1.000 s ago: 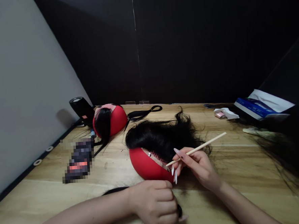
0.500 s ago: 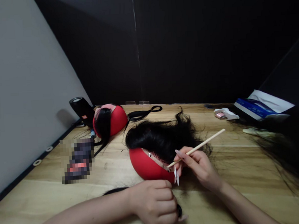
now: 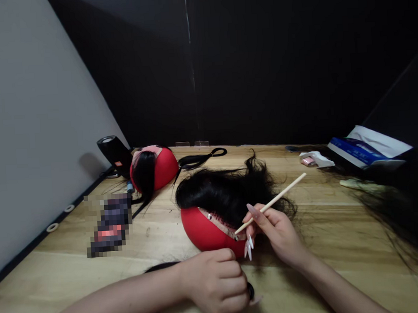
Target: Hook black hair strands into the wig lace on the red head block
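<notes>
A red dome-shaped wig block [image 3: 206,230] lies on the table with a wig of long black hair [image 3: 218,186] over its far side. Along the wig's near edge runs a pale lace band [image 3: 218,223], held by pins. My right hand [image 3: 275,232] pinches a thin wooden stick [image 3: 278,197], slanted with its lower end at the lace; any fine tip is too small to see. Closed in a fist in front of the block, my left hand [image 3: 218,283] grips black hair [image 3: 250,291], whose rounded end shows past the fingers. Most of that hair is hidden.
Behind to the left stand a second red wig block [image 3: 167,168] and a black cylindrical speaker [image 3: 113,153]. A tied hair hank [image 3: 202,158] lies near the back wall. At right are a blue box [image 3: 357,152], a white wrapper [image 3: 318,159] and loose dark hair [image 3: 410,210].
My right hand has shifted slightly, and the stick's upper end has moved left and a little higher in the view. My left hand has barely moved and stays closed.
</notes>
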`<act>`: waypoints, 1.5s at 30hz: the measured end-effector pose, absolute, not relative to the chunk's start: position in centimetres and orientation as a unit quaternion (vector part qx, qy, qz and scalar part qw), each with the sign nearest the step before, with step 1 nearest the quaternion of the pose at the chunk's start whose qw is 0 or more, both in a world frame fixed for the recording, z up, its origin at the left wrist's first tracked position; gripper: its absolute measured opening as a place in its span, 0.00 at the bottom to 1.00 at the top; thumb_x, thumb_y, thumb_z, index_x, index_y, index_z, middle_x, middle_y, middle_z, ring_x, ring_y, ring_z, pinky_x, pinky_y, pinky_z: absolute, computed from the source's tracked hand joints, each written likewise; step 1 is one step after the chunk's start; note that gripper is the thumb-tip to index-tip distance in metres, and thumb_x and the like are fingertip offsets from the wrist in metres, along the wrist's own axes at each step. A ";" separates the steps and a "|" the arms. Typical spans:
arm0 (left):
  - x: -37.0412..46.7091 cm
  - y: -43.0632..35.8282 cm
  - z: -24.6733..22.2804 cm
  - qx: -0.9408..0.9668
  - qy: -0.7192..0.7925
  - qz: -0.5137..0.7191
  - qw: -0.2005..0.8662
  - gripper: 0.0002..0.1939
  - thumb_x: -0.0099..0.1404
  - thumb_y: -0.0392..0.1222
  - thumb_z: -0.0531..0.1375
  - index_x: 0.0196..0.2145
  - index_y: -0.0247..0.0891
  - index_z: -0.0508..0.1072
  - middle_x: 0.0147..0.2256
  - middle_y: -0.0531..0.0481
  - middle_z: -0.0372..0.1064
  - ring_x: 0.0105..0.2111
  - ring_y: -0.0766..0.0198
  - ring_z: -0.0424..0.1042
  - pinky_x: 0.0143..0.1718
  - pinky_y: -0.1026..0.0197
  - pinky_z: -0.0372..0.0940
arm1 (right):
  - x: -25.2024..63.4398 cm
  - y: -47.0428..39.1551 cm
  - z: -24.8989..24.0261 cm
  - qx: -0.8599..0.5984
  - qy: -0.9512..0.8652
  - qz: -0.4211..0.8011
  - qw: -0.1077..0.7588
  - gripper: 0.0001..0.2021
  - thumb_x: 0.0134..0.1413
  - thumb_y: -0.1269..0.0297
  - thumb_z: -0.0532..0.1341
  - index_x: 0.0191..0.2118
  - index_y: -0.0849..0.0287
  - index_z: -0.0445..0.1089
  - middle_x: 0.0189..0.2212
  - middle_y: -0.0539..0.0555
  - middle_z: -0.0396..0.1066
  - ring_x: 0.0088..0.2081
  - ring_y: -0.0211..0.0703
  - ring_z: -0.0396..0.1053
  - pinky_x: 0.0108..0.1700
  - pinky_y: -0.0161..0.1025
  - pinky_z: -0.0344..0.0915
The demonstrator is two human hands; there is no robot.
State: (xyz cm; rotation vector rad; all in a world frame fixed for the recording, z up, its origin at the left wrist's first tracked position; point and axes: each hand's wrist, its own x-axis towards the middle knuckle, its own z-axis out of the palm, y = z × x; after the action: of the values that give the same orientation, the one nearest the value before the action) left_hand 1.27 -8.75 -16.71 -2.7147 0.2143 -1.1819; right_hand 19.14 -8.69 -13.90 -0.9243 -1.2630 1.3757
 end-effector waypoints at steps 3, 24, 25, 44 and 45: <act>1.3 -8.8 -16.7 -0.911 0.069 -0.396 0.090 0.17 0.65 0.33 0.58 0.18 0.34 0.67 0.19 0.52 0.60 0.20 0.66 0.56 0.22 0.60 0.53 | 19.0 -8.7 -14.0 -0.392 -0.517 0.565 0.510 0.22 0.54 0.45 0.64 0.27 0.62 0.69 0.16 0.48 0.68 0.17 0.33 0.67 0.21 0.28 0.67; 1.2 -8.7 -17.0 -0.913 0.074 -0.392 0.090 0.16 0.62 0.34 0.60 0.17 0.35 0.66 0.18 0.53 0.59 0.20 0.66 0.56 0.23 0.60 0.56 | 18.7 -8.8 -13.4 -0.433 -0.480 0.539 0.541 0.24 0.46 0.44 0.68 0.19 0.62 0.69 0.14 0.52 0.70 0.15 0.34 0.68 0.18 0.28 0.67; 1.2 -8.7 -17.0 -0.913 0.073 -0.392 0.090 0.16 0.62 0.34 0.60 0.17 0.35 0.66 0.19 0.53 0.59 0.20 0.66 0.56 0.23 0.60 0.57 | 18.7 -8.9 -13.4 -0.434 -0.479 0.537 0.543 0.24 0.46 0.44 0.68 0.20 0.62 0.69 0.14 0.52 0.71 0.15 0.35 0.68 0.19 0.28 0.67; 1.0 -8.2 -17.0 -0.900 0.087 -0.413 0.108 0.17 0.62 0.35 0.58 0.16 0.37 0.63 0.18 0.54 0.58 0.19 0.67 0.55 0.27 0.59 0.61 | 18.4 -10.0 -13.5 -0.387 -0.593 0.366 0.604 0.15 0.65 0.56 0.57 0.30 0.57 0.73 0.28 0.54 0.74 0.28 0.39 0.72 0.32 0.34 0.71; 1.0 -8.1 -17.0 -0.899 0.086 -0.415 0.107 0.17 0.62 0.35 0.58 0.16 0.37 0.63 0.18 0.54 0.58 0.19 0.67 0.55 0.27 0.59 0.62 | 18.3 -10.1 -13.7 -0.384 -0.585 0.383 0.603 0.15 0.65 0.55 0.56 0.31 0.57 0.72 0.29 0.54 0.75 0.28 0.39 0.72 0.32 0.35 0.72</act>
State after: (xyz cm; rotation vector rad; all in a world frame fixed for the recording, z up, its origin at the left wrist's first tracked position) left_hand 1.00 -8.15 -17.03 -2.6478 0.2540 -1.2212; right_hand 18.33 -10.06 -13.67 -0.8889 -1.3545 0.8872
